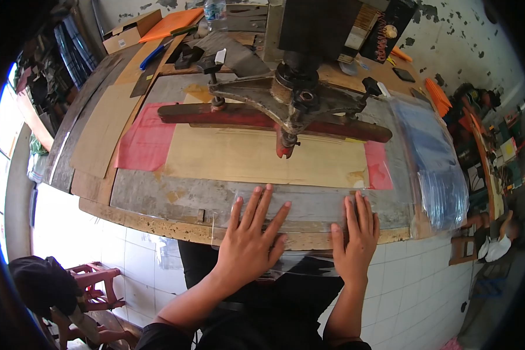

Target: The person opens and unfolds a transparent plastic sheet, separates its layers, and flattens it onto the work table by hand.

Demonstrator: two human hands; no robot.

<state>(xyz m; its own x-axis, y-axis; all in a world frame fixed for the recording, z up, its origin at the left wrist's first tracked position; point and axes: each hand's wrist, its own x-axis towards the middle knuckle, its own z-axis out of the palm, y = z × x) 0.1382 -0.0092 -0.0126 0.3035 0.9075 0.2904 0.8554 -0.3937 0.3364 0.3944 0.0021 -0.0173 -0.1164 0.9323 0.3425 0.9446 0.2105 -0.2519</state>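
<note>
My left hand (pixel 252 233) lies flat at the front edge of the grey work surface, fingers spread. Beside it to the right, my right hand (pixel 356 236) is also flat with its fingers stretched out. Both palms rest on a clear plastic sheet (pixel 309 221), whose near end hangs over the edge. Beyond my fingertips lies a tan sheet (pixel 245 163), with pink pieces (pixel 143 140) at its ends. Above it is a press head with a long red bar (pixel 239 115); I cannot tell whether the bar touches the sheet.
A stack of clear plastic sheets (pixel 431 157) lies at the right. Cardboard (pixel 102 125) covers the left side, with a blue-handled tool (pixel 151 56) behind. A bottle (pixel 216 14) and an open box (pixel 131 32) stand at the back. Other people sit at lower left and far right.
</note>
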